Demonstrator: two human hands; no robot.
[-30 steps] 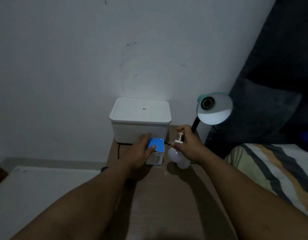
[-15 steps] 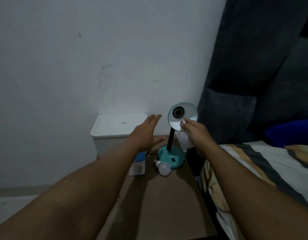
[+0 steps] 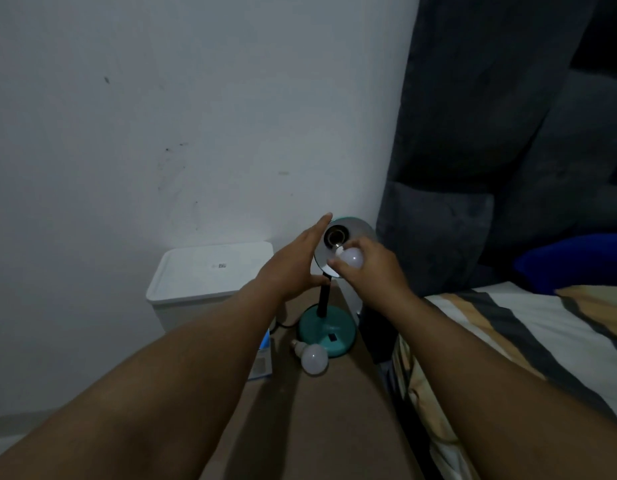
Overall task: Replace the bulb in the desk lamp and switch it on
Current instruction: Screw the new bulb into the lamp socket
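Note:
A teal desk lamp stands on a brown table, its round base (image 3: pixel 327 331) near the right edge and its shade (image 3: pixel 348 227) tilted towards me, showing an empty dark socket (image 3: pixel 335 236). My right hand (image 3: pixel 369 265) grips a white bulb (image 3: pixel 351 258) with its screw end pointing into the socket's mouth. My left hand (image 3: pixel 293 263) is open, fingers straight, its palm against the left rim of the shade. A second white bulb (image 3: pixel 313 357) lies on the table in front of the lamp base.
A white lidded box (image 3: pixel 210 282) stands against the wall, left of the lamp. A small blue and white carton (image 3: pixel 263 358) peeks out beside my left forearm. A bed with a striped cover (image 3: pixel 529 341) and a blue pillow (image 3: pixel 574 261) borders the table on the right.
My left hand left the carton and rose to the shade's left rim. My right hand carried the bulb up to the socket. The view swung right.

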